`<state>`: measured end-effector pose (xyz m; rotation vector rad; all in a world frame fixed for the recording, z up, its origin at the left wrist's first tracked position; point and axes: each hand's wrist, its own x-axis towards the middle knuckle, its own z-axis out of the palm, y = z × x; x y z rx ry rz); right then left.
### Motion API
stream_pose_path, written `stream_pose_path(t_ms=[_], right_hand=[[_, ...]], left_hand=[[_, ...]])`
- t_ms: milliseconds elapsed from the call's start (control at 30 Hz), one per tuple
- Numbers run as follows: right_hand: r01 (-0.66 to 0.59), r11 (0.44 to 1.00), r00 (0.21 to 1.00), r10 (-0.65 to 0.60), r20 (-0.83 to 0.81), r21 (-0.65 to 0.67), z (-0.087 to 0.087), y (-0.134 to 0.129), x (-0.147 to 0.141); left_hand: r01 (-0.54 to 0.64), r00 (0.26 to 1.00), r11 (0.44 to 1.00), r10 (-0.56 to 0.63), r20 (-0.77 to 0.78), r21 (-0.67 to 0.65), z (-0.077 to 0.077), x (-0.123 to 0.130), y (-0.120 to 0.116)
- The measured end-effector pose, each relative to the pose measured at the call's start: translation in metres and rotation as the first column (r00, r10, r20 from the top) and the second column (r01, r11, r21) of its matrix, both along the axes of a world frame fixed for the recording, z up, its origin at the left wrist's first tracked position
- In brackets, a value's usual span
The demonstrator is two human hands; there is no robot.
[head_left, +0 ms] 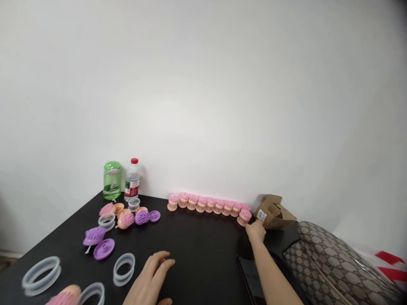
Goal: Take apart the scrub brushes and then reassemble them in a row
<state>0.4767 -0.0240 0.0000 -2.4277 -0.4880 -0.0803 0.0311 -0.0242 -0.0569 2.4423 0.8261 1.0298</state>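
Note:
My right hand (255, 231) reaches to the right end of a row of pink bristled pieces (210, 205) standing along the wall. Its fingers are closed at the base of the front pink piece (244, 217). Over the table's near part, my left hand (151, 277) is open, fingers apart and holding nothing. Just left of it lies a clear ring (124, 269). Farther left are a purple bristled piece (94, 235), a purple disc (104, 249), another purple bristled piece (142, 217) and a pink bristled piece (126, 220).
A green container (112, 180) and a red-capped bottle (132, 182) stand at the back left. An opened cardboard box (275, 212) is beside my right hand. A patterned bag (337, 262) occupies the right side, with a dark flat device (251, 275) near my right forearm.

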Motion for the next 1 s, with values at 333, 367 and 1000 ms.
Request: stream_pose_path(t_ms=[333,367,1000], right_hand=[[-0.874,0.484,0.467,0.86,0.203,-0.04,-0.007,0.055,-0.154],[-0.912,0.407,0.387,0.898,0.208,-0.057,-0.011,0.067,-0.175],[-0.969,0.184,0.125,0.941,0.315,-0.165,-0.01,0.12,-0.291]], left_hand=[[0.169,0.967,0.985,-0.173,-0.186,-0.034,0.031,0.002,-0.01],[0.173,0.969,0.985,-0.172,-0.179,-0.012,0.027,0.002,-0.008],[0.172,0.957,0.95,-0.098,-0.274,0.26,-0.034,0.041,0.014]])
